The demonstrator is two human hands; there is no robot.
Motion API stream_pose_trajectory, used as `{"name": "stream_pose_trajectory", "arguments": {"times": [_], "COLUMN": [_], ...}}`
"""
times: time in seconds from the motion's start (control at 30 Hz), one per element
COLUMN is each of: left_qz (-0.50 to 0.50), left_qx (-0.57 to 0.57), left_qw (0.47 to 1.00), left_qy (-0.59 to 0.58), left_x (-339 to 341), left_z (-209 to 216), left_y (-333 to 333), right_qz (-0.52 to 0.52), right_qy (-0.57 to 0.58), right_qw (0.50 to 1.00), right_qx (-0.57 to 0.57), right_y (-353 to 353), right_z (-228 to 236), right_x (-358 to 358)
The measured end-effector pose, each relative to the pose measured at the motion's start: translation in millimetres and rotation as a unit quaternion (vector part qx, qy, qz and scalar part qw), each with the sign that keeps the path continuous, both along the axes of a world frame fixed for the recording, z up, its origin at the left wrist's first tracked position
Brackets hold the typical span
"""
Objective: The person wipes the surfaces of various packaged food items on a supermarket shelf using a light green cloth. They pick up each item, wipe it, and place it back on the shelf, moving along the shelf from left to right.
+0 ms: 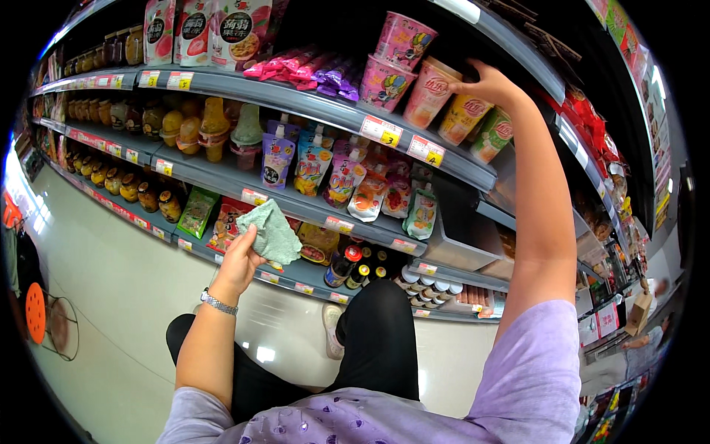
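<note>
My left hand (241, 255) is closed on a pale green cleaning cloth (271, 233), which hangs folded in front of the lower shelves. My right hand (489, 83) is stretched out to the upper shelf. Its thumb and fingers curve round the top of a yellow lidded cup (464, 118), and the far fingers are partly hidden. A pink-orange lidded cup (430, 92) stands just left of that one, and a green cup (492, 136) just right. Further left, two pink patterned tubs are stacked, an upper tub (405, 41) on a lower tub (385, 84).
Pink and purple stick packets (307, 68) lie left of the tubs. Below are spouted pouches (344, 177), jars (128, 186) and dark bottles (342, 266). Shelf edges (310, 100) carry price tags. My bent knee (381, 303) is close to the bottom shelf. People appear at far right.
</note>
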State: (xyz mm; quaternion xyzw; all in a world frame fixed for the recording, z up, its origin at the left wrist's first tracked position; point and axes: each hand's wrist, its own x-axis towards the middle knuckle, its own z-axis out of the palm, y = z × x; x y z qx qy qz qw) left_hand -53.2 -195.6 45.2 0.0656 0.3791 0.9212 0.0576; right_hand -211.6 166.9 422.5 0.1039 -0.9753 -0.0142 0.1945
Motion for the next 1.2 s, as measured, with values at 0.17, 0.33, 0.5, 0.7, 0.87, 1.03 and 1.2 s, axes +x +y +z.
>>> {"name": "stream_pose_trajectory", "arguments": {"times": [0.17, 0.33, 0.5, 0.7, 0.87, 1.03, 1.2], "left_qz": [-0.003, -0.004, -0.005, -0.008, 0.0, 0.003, 0.003], "left_qx": [0.0, 0.003, -0.008, 0.008, 0.007, -0.005, -0.007], "left_qw": [1.0, 1.0, 1.0, 1.0, 1.0, 1.0, 1.0], "left_qy": [0.0, 0.002, 0.006, 0.005, 0.002, 0.002, -0.001], "left_x": [-0.2, -0.4, -0.1, -1.4, -0.1, 0.7, 0.7], "left_z": [2.4, 2.9, 4.1, 4.6, 6.1, 5.8, 7.5], "left_y": [2.1, 5.0, 4.9, 9.0, 9.9, 10.9, 11.1], "right_qz": [-0.052, -0.014, -0.028, -0.023, -0.037, -0.007, -0.009], "right_qy": [-0.041, -0.042, -0.034, 0.052, -0.027, 0.007, 0.011], "right_qw": [0.998, 0.997, 0.997, 0.985, 0.989, 0.979, 0.984], "right_qx": [-0.021, -0.06, -0.059, -0.165, -0.14, -0.204, -0.177], "right_y": [20.5, 27.0, 23.9, 61.1, 92.7, 95.8, 97.5], "right_z": [-7.2, -10.2, -12.3, -1.1, -8.9, -24.6, -19.6], "right_x": [2.1, 6.7, 13.9, 16.4, 24.0, 38.3, 39.5]}}
